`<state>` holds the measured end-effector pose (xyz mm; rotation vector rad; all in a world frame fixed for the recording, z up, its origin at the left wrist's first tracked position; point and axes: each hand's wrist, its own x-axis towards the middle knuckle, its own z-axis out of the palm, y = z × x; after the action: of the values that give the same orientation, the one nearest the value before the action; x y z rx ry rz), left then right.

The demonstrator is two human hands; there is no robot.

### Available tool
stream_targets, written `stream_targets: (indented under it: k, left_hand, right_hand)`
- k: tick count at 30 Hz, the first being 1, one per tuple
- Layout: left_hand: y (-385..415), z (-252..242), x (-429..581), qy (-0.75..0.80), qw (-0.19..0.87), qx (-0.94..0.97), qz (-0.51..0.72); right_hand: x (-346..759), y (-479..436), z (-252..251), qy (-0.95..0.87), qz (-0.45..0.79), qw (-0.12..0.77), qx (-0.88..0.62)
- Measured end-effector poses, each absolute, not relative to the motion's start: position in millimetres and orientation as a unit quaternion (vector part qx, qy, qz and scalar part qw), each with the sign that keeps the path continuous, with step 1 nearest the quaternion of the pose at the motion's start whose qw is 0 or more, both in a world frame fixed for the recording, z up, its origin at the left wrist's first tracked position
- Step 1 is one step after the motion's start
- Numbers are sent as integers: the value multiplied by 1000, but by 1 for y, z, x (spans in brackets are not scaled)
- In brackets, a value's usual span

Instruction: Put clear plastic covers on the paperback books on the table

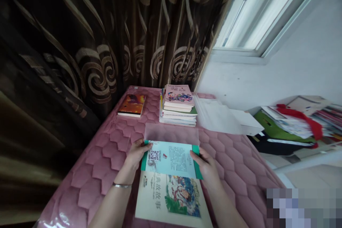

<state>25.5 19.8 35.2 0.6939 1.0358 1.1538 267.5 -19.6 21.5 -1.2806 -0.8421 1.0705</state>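
Observation:
My left hand grips the left edge of a pale-blue, teal-edged book, thumb on top. At its right edge, my right hand holds it the same way. The face turned up shows a QR code and small print. A clear plastic sheet sticks out beyond the book's far edge. Below the near edge lies a cream cover with a colourful picture and large characters; whether it joins the blue book I cannot tell. A thin bracelet sits on my left wrist.
A stack of books stands beyond my hands, with an orange book to its left. Clear plastic covers and a white box lie right. Papers and a green bag crowd the far right. Pink quilted padding covers the surface.

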Motion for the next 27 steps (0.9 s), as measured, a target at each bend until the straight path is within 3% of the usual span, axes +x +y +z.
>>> stream_targets:
  k: [13,21,27]
  left_hand:
    - [20,36,31,503,627,301,513]
    - [19,37,26,479,657,288,506]
    - [18,39,25,464,671,293,499]
  right_hand:
    - [270,-19,25,-399,424,575,-575]
    - [269,-21,28,-371,467,585,-549]
    - [270,-20,25,-398,430,575,-571]
